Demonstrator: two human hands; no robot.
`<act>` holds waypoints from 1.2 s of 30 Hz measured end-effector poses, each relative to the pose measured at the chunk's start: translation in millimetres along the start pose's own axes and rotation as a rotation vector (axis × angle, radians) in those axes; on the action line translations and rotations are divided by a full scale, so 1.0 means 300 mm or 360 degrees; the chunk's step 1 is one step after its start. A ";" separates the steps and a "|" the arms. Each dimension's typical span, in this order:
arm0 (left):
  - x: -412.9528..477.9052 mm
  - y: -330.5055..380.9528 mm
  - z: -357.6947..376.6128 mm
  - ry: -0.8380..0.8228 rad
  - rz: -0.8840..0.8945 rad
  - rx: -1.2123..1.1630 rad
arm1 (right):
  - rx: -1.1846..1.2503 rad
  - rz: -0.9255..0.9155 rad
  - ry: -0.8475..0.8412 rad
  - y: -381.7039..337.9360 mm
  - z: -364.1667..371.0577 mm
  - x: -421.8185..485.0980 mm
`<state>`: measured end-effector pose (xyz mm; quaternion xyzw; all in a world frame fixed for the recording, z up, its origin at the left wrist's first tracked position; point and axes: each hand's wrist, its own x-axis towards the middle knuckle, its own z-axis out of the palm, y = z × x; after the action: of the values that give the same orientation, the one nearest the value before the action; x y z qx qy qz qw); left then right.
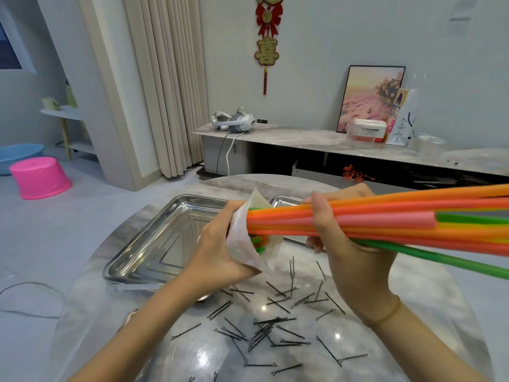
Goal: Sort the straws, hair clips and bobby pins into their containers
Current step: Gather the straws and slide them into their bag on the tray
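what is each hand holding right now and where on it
The left hand grips the white bag around the straw ends inside it. The right hand grips the bundle of straws just beyond the bag's mouth.

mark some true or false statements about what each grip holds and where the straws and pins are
1. The right grip holds a bundle of straws. True.
2. The left grip lies flat on the table. False: it holds a white bag around the straw ends.
3. Bobby pins lie scattered on the table. True.
4. The bobby pins are piled in the metal tray. False: no pins show in the tray; they are on the table.
5. All the straws are blue. False: they are orange, pink, green and yellow.
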<state>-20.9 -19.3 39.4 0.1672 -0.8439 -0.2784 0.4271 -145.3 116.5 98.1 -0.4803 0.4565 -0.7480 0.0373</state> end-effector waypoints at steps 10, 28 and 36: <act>-0.028 0.020 0.041 -0.0013 0.0180 0.0053 | 0.0086 0.0572 -0.0091 0.032 0.049 -0.047; 0.005 -0.036 0.039 0.0107 -0.0129 0.0391 | 0.0247 0.0302 -0.0037 0.096 0.021 0.029; 0.002 -0.055 0.047 0.0141 -0.0096 0.0512 | 0.0139 -0.0027 0.0463 0.050 -0.031 0.076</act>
<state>-32.0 -28.0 22.9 0.2708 -0.8524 -0.1449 0.4232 -170.4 102.4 101.7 -0.3686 0.4200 -0.8292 -0.0148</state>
